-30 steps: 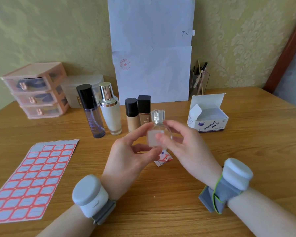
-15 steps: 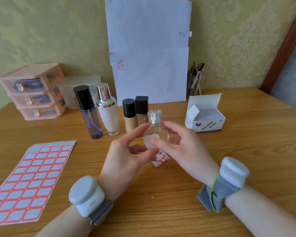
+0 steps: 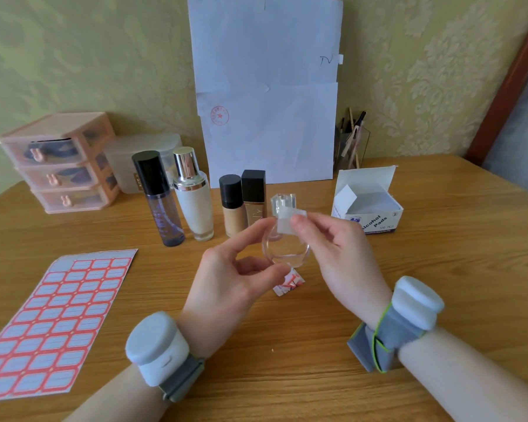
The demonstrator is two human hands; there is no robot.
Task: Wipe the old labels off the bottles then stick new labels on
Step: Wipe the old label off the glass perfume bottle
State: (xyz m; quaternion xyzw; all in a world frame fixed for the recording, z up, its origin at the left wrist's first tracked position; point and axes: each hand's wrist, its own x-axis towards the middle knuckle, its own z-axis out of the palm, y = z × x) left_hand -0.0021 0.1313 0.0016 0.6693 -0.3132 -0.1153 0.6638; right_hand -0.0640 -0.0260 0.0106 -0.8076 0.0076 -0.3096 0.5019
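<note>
Over the desk, label sheet at 9 o'clock: grips clear bottle with left hand; pinches white pad with right hand, now lifted from belly to 12 o'clock shoulder. Suggests wiping nearly done.

Label sheet left on table; four bottles behind; pad box right.

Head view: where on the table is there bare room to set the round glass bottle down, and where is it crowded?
Bare wood lies right of the right hand, in front of the alcohol pads box, and between the label sheet and the left hand. Crowded: the back row of bottles, and the torn wrapper beneath the round glass bottle.
</note>
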